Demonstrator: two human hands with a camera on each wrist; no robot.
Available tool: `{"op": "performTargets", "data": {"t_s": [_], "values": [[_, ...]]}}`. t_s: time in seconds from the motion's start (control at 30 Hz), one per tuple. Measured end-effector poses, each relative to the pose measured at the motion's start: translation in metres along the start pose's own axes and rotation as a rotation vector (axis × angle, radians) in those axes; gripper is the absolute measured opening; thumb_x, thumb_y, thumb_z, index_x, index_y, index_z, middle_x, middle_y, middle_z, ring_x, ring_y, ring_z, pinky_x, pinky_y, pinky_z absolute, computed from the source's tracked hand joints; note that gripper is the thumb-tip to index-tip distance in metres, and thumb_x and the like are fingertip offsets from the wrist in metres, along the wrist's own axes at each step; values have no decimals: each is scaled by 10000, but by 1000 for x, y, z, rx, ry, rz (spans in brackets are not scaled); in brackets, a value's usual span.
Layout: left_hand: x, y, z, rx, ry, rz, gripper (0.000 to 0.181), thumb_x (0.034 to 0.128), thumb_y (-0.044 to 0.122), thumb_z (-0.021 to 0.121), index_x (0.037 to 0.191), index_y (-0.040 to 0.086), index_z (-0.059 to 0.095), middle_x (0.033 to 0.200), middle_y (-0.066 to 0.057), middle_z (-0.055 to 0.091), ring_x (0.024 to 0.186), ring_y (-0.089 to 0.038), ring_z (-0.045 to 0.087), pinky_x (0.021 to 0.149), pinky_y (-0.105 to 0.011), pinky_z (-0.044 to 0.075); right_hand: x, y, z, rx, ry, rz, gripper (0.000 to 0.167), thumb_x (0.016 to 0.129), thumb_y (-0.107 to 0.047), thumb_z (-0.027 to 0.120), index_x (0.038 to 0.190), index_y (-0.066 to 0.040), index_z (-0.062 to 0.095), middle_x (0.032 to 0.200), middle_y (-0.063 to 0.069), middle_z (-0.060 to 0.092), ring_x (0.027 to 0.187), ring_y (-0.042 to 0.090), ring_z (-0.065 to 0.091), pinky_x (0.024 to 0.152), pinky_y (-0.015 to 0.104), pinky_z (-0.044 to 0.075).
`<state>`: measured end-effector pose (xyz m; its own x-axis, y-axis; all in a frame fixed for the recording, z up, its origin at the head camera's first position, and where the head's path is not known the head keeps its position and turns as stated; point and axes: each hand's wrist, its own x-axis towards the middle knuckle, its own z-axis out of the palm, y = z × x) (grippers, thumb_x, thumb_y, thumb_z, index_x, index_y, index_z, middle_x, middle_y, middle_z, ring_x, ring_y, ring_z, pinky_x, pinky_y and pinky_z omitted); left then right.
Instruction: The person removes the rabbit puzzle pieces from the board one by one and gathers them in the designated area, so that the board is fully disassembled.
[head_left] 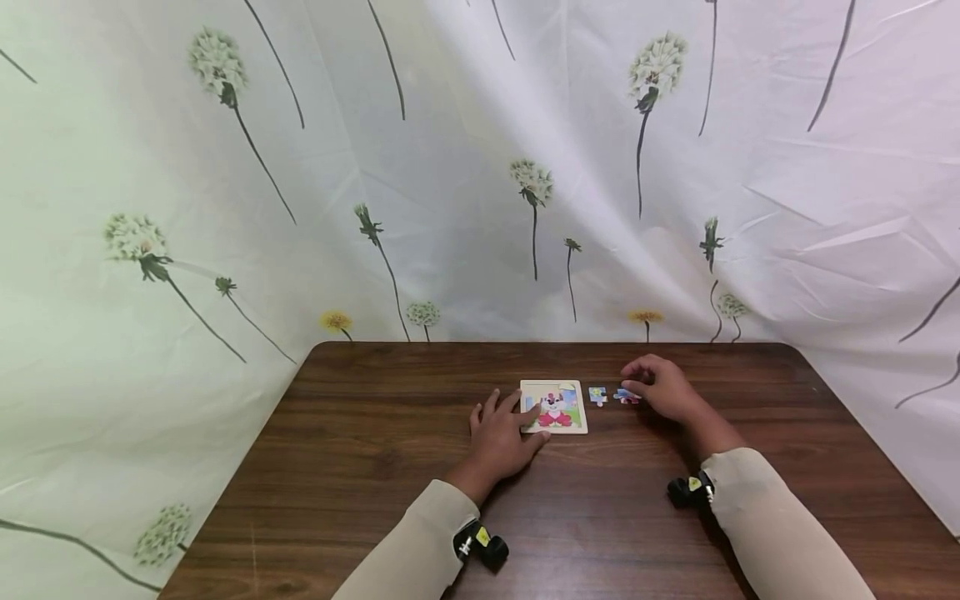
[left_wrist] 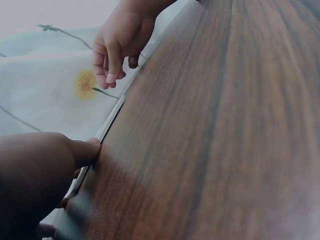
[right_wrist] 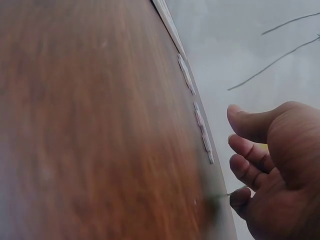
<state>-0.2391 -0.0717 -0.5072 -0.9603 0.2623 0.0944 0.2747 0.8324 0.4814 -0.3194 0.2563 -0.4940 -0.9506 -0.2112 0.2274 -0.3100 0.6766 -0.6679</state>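
A square picture puzzle in a pale frame (head_left: 584, 408) lies on the table, showing a cartoon animal in pink-red. My left hand (head_left: 502, 443) rests on its left side with fingers spread, the thumb by the lower edge. Two loose jigsaw pieces lie to the right of the frame: a nearer-to-frame piece (head_left: 597, 395) and a farther piece (head_left: 627, 397), partly covered by my right fingers in the head view. My right hand (right_wrist: 280, 165) hovers over the farther piece, fingers loosely bent. In the right wrist view, nothing shows between its thumb and fingers, and both pieces lie flat.
The dark wooden table (head_left: 360, 467) stretches out on both sides of the hands. Behind it hangs a white cloth (head_left: 465, 208) printed with dandelions, close to the table's far edge. A small black camera (head_left: 491, 550) is strapped at each wrist.
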Motion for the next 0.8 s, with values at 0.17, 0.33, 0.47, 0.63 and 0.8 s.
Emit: {"op": "performTargets", "data": {"t_s": [0.17,0.33,0.47,0.63,0.8], "values": [[-1,0,0,-10,-1,0,528,1050,506,712,1531,294,665,1741,-94,438,1665,-477,262,1285,-763,199,4,-5,3,6,-25,4,106,1015,-73,775,1108,-23,771,1130,167,727,998,269,636,885,400,506],[-1,0,0,-17,-2,3,524,1055,505,703,1531,289,665,1742,-94,435,1665,-480,260,1285,-765,197,6,-11,7,29,-52,9,116,1018,-76,770,1123,-27,765,1124,162,729,980,250,617,845,350,483],[-2,1,-1,-24,1,8,520,1054,499,707,1527,285,669,1739,-97,439,1662,-485,264,1285,-765,194,9,-14,11,42,-75,1,121,1021,-71,764,1134,-27,765,1135,165,726,969,249,610,834,351,484],[-2,1,-2,-23,9,10,515,1049,488,718,1516,274,681,1729,-106,454,1654,-490,278,1279,-765,202,11,-17,17,53,-87,-11,130,1030,-70,752,1155,-40,762,1151,153,728,976,244,618,840,373,505],[-2,2,-2,-26,5,3,517,1052,485,715,1521,270,676,1734,-107,447,1658,-488,270,1283,-764,198,13,-20,23,42,-92,-21,143,1033,-76,749,1168,-31,755,1164,157,737,1024,265,647,882,400,520]]}}
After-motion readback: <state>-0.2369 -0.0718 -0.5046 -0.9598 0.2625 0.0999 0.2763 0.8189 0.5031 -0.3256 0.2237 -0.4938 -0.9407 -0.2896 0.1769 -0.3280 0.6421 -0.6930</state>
